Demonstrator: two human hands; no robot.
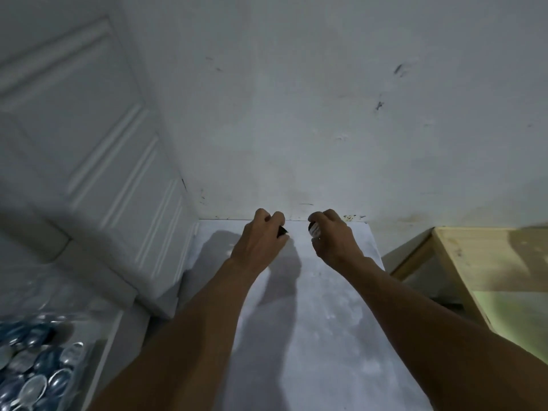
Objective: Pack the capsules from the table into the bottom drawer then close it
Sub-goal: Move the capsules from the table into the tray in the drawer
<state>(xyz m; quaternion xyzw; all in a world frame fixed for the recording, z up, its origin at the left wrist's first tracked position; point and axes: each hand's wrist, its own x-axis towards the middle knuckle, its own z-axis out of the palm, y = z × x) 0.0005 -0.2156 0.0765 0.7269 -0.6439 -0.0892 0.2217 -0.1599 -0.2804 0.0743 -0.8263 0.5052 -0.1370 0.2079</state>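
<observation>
At 12 o'clock over the white table [326, 321], gripping a dark capsule [282, 231] in the left hand [261, 237] and a foil-faced capsule [314, 229] in the right hand [333, 237]; piled capsules [32, 369] at 8 o'clock.

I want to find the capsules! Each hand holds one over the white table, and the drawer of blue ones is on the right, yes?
Not quite. The head view shows the drawer of blue capsules on the left, not right. The rest holds.
</observation>
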